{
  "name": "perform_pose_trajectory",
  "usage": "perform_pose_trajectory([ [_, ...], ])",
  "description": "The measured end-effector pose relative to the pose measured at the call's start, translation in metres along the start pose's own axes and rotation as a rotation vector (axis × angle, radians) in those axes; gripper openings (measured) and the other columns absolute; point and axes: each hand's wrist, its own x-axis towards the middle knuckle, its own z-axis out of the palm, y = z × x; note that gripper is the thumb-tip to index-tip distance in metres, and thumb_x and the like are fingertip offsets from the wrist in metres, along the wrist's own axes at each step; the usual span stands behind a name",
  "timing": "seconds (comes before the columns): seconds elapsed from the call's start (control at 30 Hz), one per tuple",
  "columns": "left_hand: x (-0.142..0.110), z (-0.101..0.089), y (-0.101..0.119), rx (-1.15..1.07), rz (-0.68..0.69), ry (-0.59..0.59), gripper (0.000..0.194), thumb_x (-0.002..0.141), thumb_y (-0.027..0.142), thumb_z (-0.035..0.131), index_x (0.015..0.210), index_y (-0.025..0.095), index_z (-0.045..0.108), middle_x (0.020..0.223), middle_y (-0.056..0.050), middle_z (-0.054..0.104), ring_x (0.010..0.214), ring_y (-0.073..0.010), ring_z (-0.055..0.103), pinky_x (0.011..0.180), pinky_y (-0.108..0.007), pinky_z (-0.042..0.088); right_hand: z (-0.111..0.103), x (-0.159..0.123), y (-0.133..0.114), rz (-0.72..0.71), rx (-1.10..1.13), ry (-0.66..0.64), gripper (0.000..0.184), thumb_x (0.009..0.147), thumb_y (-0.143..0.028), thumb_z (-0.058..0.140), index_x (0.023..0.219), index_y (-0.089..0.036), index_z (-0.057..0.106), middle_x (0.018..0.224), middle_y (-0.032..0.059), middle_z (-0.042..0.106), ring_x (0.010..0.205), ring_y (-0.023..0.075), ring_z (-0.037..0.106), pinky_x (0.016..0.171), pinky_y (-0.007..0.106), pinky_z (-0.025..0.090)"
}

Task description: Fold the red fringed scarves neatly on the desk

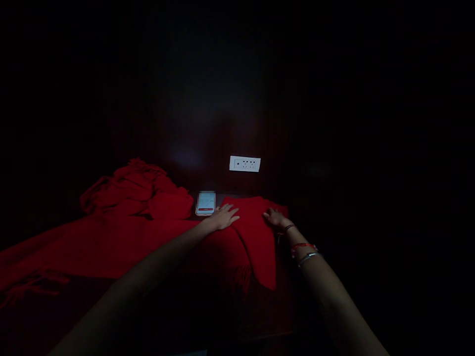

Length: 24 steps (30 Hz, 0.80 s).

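A red fringed scarf (pixel 256 212) lies partly folded at the right end of a dark surface, one pointed flap hanging over the front edge. My left hand (pixel 224 217) rests flat on its left part, fingers spread. On the scarf's right side lies my right hand (pixel 275 217), thumb out to the left and the other fingers partly in shadow; no grip shows. More red fringed cloth (pixel 111 242) stretches left beneath my left forearm. Whether it is one piece with the folded part, I cannot tell.
A crumpled heap of red fringed cloth (pixel 148 190) sits at the back left. Just behind my left hand is a phone (pixel 206 203) with a lit screen. A white socket panel (pixel 245 163) is on the dark wall. Most of the surroundings are too dark to make out.
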Motion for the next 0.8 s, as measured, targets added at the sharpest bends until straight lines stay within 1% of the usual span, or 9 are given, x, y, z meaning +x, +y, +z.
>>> perform_pose_trajectory([
  [0.07, 0.011, 0.007, -0.004, 0.002, -0.087, -0.149, 0.057, 0.080, 0.052, 0.023, 0.128, 0.021, 0.026, 0.135, -0.011, 0.016, 0.123, -0.0293, 0.012, 0.093, -0.048, 0.017, 0.015, 0.003, -0.006, 0.095, -0.066, 0.019, 0.062, 0.075, -0.050, 0.036, 0.128, -0.018, 0.027, 0.135, 0.0162, 0.015, 0.121, 0.0364, 0.007, 0.090, 0.059, 0.003],
  [0.13, 0.017, 0.014, -0.007, -0.018, -0.102, -0.232, 0.059, 0.079, 0.055, 0.022, 0.129, 0.024, 0.023, 0.136, -0.009, 0.012, 0.123, -0.0301, 0.008, 0.093, -0.050, 0.016, 0.024, 0.002, -0.009, 0.174, -0.214, 0.002, 0.064, 0.077, -0.055, 0.027, 0.131, -0.023, 0.017, 0.138, 0.0127, 0.004, 0.122, 0.0358, -0.002, 0.089, 0.060, -0.002],
  [0.23, 0.017, 0.018, -0.005, -0.030, -0.078, -0.235, 0.058, 0.078, 0.056, 0.021, 0.129, 0.027, 0.021, 0.136, -0.007, 0.011, 0.123, -0.0304, 0.005, 0.093, -0.051, 0.015, 0.023, 0.003, -0.004, 0.166, -0.416, -0.043, 0.061, 0.077, -0.059, 0.013, 0.131, -0.031, 0.007, 0.138, 0.0076, -0.001, 0.123, 0.0323, -0.002, 0.092, 0.055, 0.001],
  [0.3, 0.015, 0.018, -0.001, -0.029, -0.063, -0.244, 0.057, 0.078, 0.056, 0.021, 0.128, 0.029, 0.022, 0.136, -0.005, 0.012, 0.123, -0.0317, 0.007, 0.092, -0.052, 0.016, 0.018, 0.006, 0.002, 0.122, -0.467, -0.045, 0.061, 0.077, -0.060, 0.012, 0.130, -0.032, 0.005, 0.139, 0.0069, 0.000, 0.123, 0.0316, -0.001, 0.093, 0.053, 0.003],
  [0.4, 0.014, 0.016, 0.006, -0.035, -0.054, -0.250, 0.056, 0.078, 0.056, 0.018, 0.128, 0.031, 0.023, 0.136, -0.004, 0.014, 0.122, -0.0332, 0.009, 0.092, -0.054, 0.014, 0.011, 0.014, 0.011, 0.063, -0.511, -0.029, 0.060, 0.078, -0.058, 0.012, 0.130, -0.032, 0.005, 0.139, 0.0063, 0.002, 0.123, 0.0316, 0.002, 0.093, 0.052, 0.005],
  [0.47, 0.013, 0.016, 0.010, -0.048, -0.062, -0.247, 0.056, 0.078, 0.056, 0.016, 0.128, 0.031, 0.022, 0.137, -0.005, 0.013, 0.122, -0.0332, 0.007, 0.092, -0.054, 0.013, 0.008, 0.019, 0.015, 0.031, -0.529, -0.028, 0.059, 0.078, -0.058, 0.011, 0.130, -0.032, 0.006, 0.139, 0.0057, 0.002, 0.123, 0.0311, 0.003, 0.094, 0.052, 0.006],
  [0.57, 0.012, 0.017, 0.016, -0.063, -0.067, -0.258, 0.056, 0.078, 0.056, 0.017, 0.129, 0.032, 0.019, 0.137, -0.004, 0.011, 0.122, -0.0335, 0.003, 0.091, -0.055, 0.012, 0.004, 0.025, 0.018, 0.001, -0.546, -0.033, 0.058, 0.079, -0.057, 0.012, 0.130, -0.032, 0.006, 0.139, 0.0046, 0.003, 0.124, 0.0291, 0.003, 0.095, 0.049, 0.005],
  [0.67, 0.010, 0.018, 0.018, -0.081, -0.037, -0.260, 0.054, 0.078, 0.056, 0.018, 0.127, 0.034, 0.022, 0.137, -0.003, 0.013, 0.122, -0.0344, 0.003, 0.090, -0.056, 0.013, 0.000, 0.029, 0.020, -0.023, -0.562, -0.032, 0.056, 0.080, -0.055, 0.012, 0.130, -0.032, 0.006, 0.139, 0.0043, 0.004, 0.124, 0.0265, 0.003, 0.096, 0.048, 0.004],
  [0.8, 0.010, 0.020, 0.016, -0.102, 0.010, -0.186, 0.056, 0.078, 0.058, 0.013, 0.127, 0.034, 0.024, 0.136, -0.003, 0.018, 0.122, -0.0333, 0.009, 0.090, -0.055, 0.015, -0.002, 0.032, 0.023, -0.041, -0.574, -0.023, 0.055, 0.080, -0.054, 0.012, 0.130, -0.031, 0.007, 0.139, 0.0046, 0.006, 0.125, 0.0251, 0.002, 0.096, 0.047, 0.004],
])
